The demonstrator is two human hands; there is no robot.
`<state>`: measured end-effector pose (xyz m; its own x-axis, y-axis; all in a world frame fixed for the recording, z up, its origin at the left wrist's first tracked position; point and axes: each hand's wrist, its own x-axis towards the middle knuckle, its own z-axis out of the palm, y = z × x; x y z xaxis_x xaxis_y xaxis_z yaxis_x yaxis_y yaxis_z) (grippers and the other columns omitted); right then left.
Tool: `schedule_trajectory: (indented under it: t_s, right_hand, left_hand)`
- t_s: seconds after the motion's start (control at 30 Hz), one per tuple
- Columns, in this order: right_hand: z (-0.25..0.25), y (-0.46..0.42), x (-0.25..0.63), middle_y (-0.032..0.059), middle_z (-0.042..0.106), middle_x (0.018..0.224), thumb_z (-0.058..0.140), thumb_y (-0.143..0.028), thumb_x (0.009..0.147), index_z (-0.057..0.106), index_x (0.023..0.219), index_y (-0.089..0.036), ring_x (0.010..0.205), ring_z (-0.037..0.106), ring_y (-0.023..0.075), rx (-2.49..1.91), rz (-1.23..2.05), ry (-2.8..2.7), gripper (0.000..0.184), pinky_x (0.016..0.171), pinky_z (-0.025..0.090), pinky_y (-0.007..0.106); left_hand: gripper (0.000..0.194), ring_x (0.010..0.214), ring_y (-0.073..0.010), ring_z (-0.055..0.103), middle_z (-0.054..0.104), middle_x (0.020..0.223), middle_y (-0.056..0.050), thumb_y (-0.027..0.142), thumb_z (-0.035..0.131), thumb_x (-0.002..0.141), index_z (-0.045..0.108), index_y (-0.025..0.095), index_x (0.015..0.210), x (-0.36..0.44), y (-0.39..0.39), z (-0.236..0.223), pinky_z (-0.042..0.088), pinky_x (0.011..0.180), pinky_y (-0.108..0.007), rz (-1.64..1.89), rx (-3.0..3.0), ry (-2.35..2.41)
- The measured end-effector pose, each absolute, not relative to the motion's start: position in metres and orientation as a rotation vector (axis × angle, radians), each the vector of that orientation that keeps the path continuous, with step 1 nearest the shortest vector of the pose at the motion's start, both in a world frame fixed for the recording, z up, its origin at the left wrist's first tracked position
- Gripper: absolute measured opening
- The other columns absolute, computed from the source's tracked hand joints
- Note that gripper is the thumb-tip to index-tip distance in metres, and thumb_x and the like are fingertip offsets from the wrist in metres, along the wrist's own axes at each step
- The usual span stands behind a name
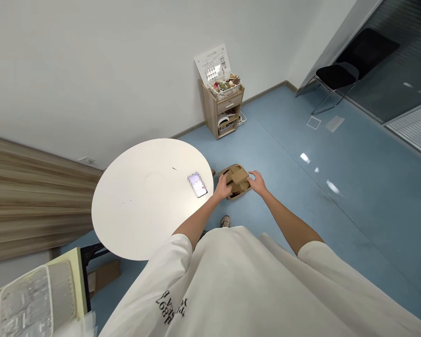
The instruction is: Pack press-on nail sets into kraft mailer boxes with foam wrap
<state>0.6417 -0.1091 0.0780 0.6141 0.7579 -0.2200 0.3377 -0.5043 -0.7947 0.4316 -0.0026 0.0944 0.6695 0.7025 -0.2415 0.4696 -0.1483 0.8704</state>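
Observation:
Low beside the round table, a brown basket holds several pieces of brown cardboard. A small flat cardboard box lies uppermost among them. My left hand is closed at the basket's left side, its fingers reaching in over the rim. On the other side, the curled fingers of my right hand meet the right end of the small cardboard box. The fingertips of both hands are small here, and their exact contact is partly hidden.
A round white table stands at my left, with a phone near its right edge. Ahead, a wooden cabinet by the wall carries a white basket. A black chair stands far right on the blue floor.

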Motion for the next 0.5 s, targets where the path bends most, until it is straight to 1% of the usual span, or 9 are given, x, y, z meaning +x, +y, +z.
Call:
schedule_trajectory:
  t_s: [0.1, 0.17, 0.23, 0.33, 0.43, 0.5]
  right_hand:
    - [0.069, -0.113, 0.637, 0.0108, 0.053, 0.143, 0.057, -0.038, 0.083, 0.065, 0.123, -0.023, 0.13, 0.054, 0.0287, -2.1, 0.777, -0.826, 0.044, 0.112, 0.043, 0.047]
    - [0.066, -0.113, 0.633, 0.0108, 0.057, 0.138, 0.057, -0.038, 0.083, 0.066, 0.122, -0.023, 0.124, 0.058, 0.0282, -2.092, 0.802, -0.814, 0.043, 0.108, 0.046, 0.046]
    - [0.066, -0.111, 0.629, 0.0104, 0.059, 0.136, 0.057, -0.038, 0.082, 0.066, 0.122, -0.023, 0.121, 0.059, 0.0278, -2.077, 0.829, -0.814, 0.043, 0.105, 0.048, 0.046]
    - [0.068, -0.105, 0.62, 0.0095, 0.062, 0.133, 0.058, -0.035, 0.081, 0.066, 0.121, -0.024, 0.119, 0.061, 0.0276, -2.058, 0.864, -0.803, 0.042, 0.103, 0.05, 0.045]
    - [0.072, -0.099, 0.608, 0.0093, 0.067, 0.126, 0.058, -0.033, 0.082, 0.067, 0.121, -0.023, 0.116, 0.064, 0.0272, -2.039, 0.913, -0.791, 0.041, 0.102, 0.051, 0.045]
    - [0.073, -0.095, 0.598, 0.0093, 0.068, 0.126, 0.058, -0.032, 0.083, 0.067, 0.121, -0.023, 0.117, 0.063, 0.0267, -2.021, 0.958, -0.799, 0.039, 0.103, 0.05, 0.044]
  left_hand:
    - [0.073, 0.15, -0.037, 0.026, 0.033, 0.159, -0.02, 0.022, 0.059, 0.082, 0.036, 0.012, 0.15, 0.42, -0.004, 0.099, 0.025, 0.123, -0.049, 0.214, 1.782, 0.973]
    - [0.07, 0.147, -0.0362, 0.032, 0.037, 0.156, -0.02, 0.023, 0.058, 0.083, 0.038, 0.012, 0.149, 0.412, -0.003, 0.102, 0.028, 0.121, -0.049, 0.223, 1.789, 0.966]
    - [0.068, 0.145, -0.0355, 0.035, 0.04, 0.154, -0.019, 0.024, 0.058, 0.083, 0.04, 0.014, 0.148, 0.405, -0.001, 0.103, 0.03, 0.12, -0.048, 0.234, 1.796, 0.963]
    - [0.067, 0.146, -0.0351, 0.035, 0.04, 0.154, -0.018, 0.026, 0.059, 0.082, 0.042, 0.015, 0.147, 0.396, 0.002, 0.1, 0.03, 0.12, -0.048, 0.239, 1.8, 0.983]
    - [0.066, 0.146, -0.0345, 0.036, 0.04, 0.154, -0.018, 0.024, 0.059, 0.082, 0.043, 0.015, 0.145, 0.386, 0.003, 0.093, 0.03, 0.121, -0.049, 0.247, 1.816, 1.004]
    - [0.064, 0.144, -0.0337, 0.038, 0.041, 0.153, -0.018, 0.023, 0.058, 0.083, 0.044, 0.015, 0.145, 0.377, 0.002, 0.089, 0.033, 0.119, -0.049, 0.258, 1.825, 1.017]
